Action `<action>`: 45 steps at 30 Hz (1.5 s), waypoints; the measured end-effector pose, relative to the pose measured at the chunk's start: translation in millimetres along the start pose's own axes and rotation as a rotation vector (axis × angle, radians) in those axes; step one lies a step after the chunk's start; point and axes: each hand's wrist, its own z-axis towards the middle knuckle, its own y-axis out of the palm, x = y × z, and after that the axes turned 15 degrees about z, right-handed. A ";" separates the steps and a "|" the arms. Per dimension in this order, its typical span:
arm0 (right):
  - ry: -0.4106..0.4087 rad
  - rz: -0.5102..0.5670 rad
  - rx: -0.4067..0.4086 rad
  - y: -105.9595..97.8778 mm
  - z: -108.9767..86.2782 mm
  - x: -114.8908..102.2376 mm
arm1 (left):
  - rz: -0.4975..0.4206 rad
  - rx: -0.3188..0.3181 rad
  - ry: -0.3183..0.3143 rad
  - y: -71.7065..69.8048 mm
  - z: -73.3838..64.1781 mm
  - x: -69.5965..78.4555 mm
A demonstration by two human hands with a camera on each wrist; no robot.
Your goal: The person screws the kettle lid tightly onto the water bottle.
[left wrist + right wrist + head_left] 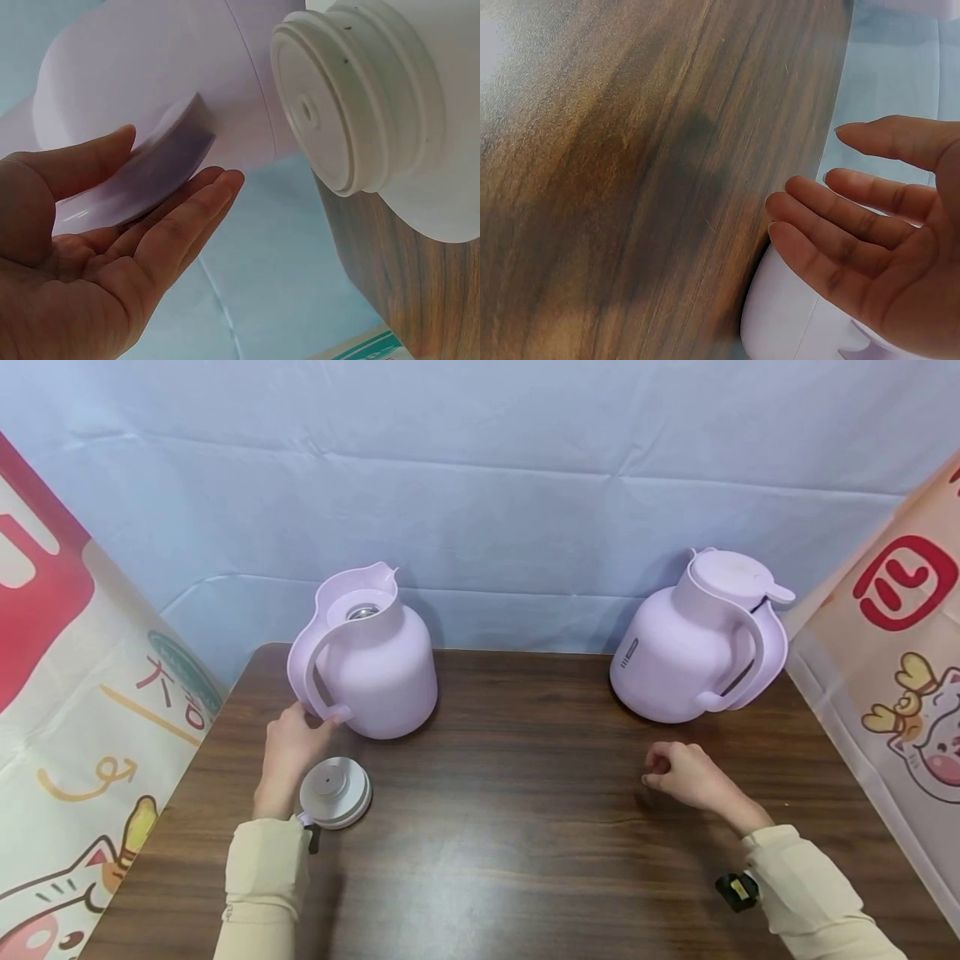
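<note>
A lilac thermos jug (pixel 386 672) stands without its lid at the back left, its steel mouth showing. My left hand (pixel 292 743) is at the lower end of the jug's handle (pixel 150 172), the thumb on one side and nearly straight fingers on the other. Just beside that wrist, a round lid (pixel 335 792) lies upside down, its stepped white stopper (pixel 337 105) facing up. My right hand (pixel 693 777) hovers over the table, fingers loosely bent and holding nothing. Beyond it, at the back right, is a second lilac thermos jug (pixel 675 660) with its lid (pixel 735 578) on.
Both jugs stand on a dark wood-grain table (pixel 495 827), near its back edge. A pale blue cloth (pixel 495 510) hangs behind it. Printed cartoon sheets flank the table at the left (pixel 82 760) and right (pixel 892 693). A small black wrist device (pixel 737 891) sits by the right sleeve.
</note>
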 end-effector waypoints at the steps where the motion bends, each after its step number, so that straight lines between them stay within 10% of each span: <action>1: 0.001 0.001 -0.002 0.2 -0.2 -0.1 | -0.006 -0.001 -0.002 -0.2 -0.2 0.3; 45: -0.083 0.031 -0.039 11.2 4.7 -8.3 | -0.026 0.080 0.044 10.9 -3.6 14.5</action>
